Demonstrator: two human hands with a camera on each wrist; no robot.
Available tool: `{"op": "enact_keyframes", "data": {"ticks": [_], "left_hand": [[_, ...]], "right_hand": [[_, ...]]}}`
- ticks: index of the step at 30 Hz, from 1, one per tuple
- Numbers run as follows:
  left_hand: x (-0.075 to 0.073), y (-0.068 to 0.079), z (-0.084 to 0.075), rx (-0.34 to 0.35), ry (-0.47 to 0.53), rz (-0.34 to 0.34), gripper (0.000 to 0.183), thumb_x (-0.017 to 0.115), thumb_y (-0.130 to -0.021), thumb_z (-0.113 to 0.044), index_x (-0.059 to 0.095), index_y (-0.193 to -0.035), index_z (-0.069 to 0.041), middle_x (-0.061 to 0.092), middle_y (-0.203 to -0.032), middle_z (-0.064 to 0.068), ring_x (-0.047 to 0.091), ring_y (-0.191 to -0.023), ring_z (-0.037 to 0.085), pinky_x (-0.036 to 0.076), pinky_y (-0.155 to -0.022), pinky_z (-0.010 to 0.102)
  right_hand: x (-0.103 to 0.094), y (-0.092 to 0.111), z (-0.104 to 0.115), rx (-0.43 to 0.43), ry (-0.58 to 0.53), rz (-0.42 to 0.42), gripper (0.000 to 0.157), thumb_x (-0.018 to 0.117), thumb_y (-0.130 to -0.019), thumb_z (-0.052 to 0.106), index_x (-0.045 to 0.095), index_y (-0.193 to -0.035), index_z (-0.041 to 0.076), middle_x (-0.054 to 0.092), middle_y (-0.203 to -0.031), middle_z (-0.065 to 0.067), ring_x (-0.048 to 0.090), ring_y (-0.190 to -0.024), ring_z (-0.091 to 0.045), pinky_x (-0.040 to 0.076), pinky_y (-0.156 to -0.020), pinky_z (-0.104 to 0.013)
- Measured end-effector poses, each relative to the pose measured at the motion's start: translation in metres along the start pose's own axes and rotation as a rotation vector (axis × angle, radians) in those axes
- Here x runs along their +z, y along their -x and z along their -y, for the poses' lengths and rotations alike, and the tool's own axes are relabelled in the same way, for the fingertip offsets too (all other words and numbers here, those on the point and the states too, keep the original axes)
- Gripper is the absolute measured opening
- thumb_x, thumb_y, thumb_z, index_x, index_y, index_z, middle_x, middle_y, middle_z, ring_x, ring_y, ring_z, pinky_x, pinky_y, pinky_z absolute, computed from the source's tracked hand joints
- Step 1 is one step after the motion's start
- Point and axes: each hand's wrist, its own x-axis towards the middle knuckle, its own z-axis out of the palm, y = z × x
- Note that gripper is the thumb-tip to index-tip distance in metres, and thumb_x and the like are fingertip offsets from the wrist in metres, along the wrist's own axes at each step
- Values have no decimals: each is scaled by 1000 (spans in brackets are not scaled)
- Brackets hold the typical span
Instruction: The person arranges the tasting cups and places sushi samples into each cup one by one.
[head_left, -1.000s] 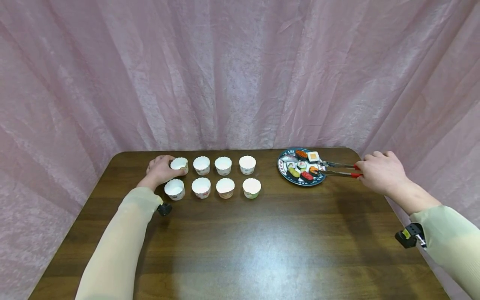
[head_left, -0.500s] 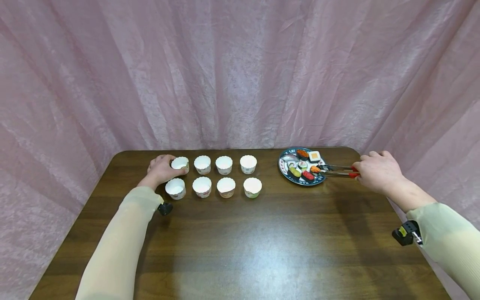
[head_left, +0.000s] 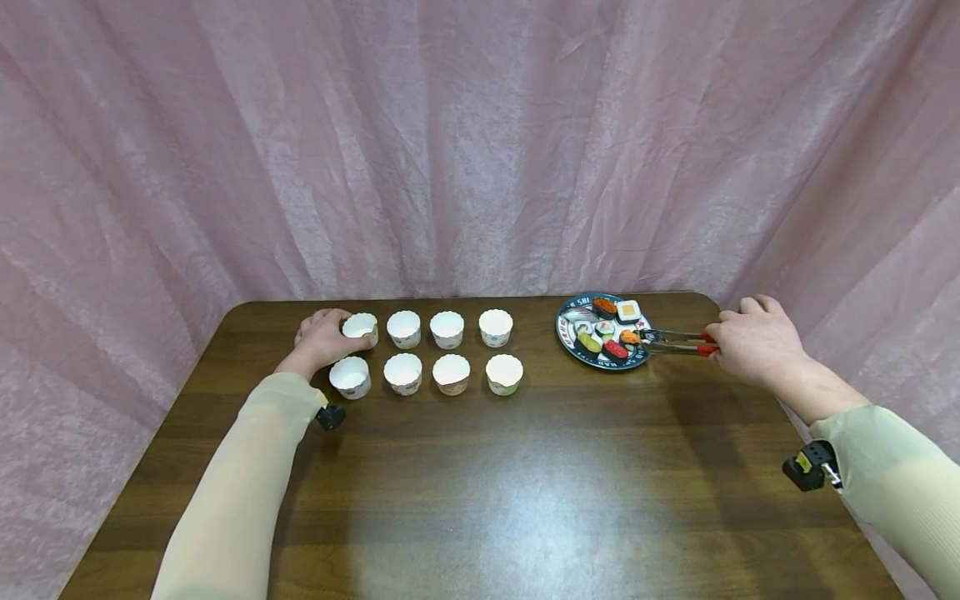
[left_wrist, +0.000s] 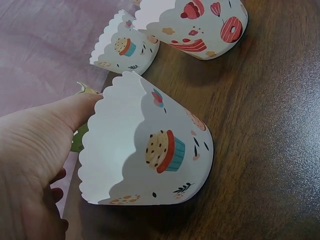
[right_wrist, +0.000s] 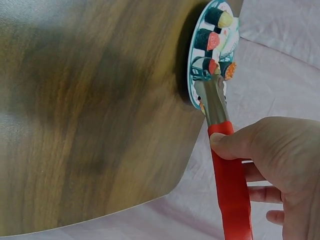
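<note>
Tongs (right_wrist: 231, 175) held in right hand (head_left: 757, 340), tips at orange sushi (head_left: 629, 337) on plate (head_left: 609, 364) ahead of hand; sushi probably light, slick, best pinched at sides. Cup (head_left: 360, 323) held by left hand (head_left: 318, 340); likely thin, easily dented.

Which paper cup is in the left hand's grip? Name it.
The leftmost cup of the far row: among all eight, it alone has the left hand curled around it.

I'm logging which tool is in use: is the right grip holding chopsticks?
No, the right grip holds red-handled metal tongs, which reach over the rim of the sushi plate.
</note>
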Motion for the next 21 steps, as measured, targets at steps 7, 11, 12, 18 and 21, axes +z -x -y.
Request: {"op": "enact_keyframes", "data": {"ticks": [7, 11, 12, 18, 21], "left_hand": [[0, 2, -1, 3, -9, -3, 77, 74, -90, -50, 48, -143, -1, 30, -154, 31, 22, -139, 58, 19, -107, 72], [1, 1, -2, 1, -13, 0, 79, 74, -90, -51, 47, -144, 0, 29, -154, 31, 21, -139, 57, 19, -108, 72], [1, 1, -1, 0, -14, 0, 79, 74, -90, -51, 47, -144, 0, 30, -155, 31, 21, -139, 57, 19, -108, 72], [2, -1, 0, -3, -12, 6, 82, 74, -89, -53, 46, -145, 0, 31, -153, 30, 21, -139, 57, 19, -108, 72], [2, -2, 1, -6, -12, 10, 83, 74, -88, -54, 46, -145, 0, 31, -153, 30, 20, -139, 57, 19, -108, 72]], "right_hand": [[3, 1, 0, -5, 3, -8, 18, 84, -78, 23, 73, -86, 11, 65, -82, -6, 56, -90, -41, 33, -99, -68], [4, 1, 1, -2, 3, -20, 14, 82, -78, 21, 72, -82, 11, 65, -80, -6, 56, -90, -40, 32, -100, -68], [4, 1, 1, 1, -1, -22, 14, 82, -78, 20, 72, -82, 11, 65, -80, -6, 56, -91, -40, 32, -101, -68], [3, 3, -1, 26, -17, -54, 14, 81, -77, 17, 73, -86, 11, 65, -84, -8, 55, -95, -41, 29, -104, -68], [-1, 3, -3, 33, -22, -78, 16, 81, -77, 18, 74, -89, 10, 67, -87, -9, 55, -96, -42, 28, -105, -68]]}}
